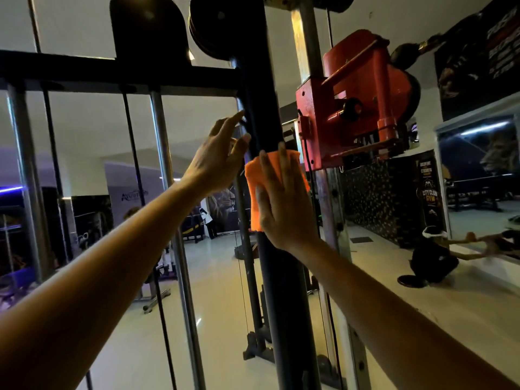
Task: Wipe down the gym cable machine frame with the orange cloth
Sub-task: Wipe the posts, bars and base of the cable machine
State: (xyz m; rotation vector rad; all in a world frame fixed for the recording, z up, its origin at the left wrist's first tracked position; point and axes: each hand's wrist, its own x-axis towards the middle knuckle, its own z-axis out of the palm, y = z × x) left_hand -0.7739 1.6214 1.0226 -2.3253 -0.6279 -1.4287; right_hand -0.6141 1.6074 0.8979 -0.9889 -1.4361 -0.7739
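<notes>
The cable machine's black upright post (284, 291) rises through the middle of the head view, joined at the top left by a black crossbar (118, 74). My right hand (281, 204) presses the orange cloth (254, 190) flat against the post at mid height, fingers straight and spread over it. My left hand (219, 156) reaches to the left side of the post just above the cloth, fingers extended, fingertips touching the post's edge. Part of the cloth is hidden under my right palm.
A red pulley carriage (351, 108) sits on a steel rail (332, 220) right of the post. Chrome guide rods (168, 192) and cables (135, 170) run left of it. A mirror (478, 178) lines the right wall. Another person (430, 257) crouches on the floor at right.
</notes>
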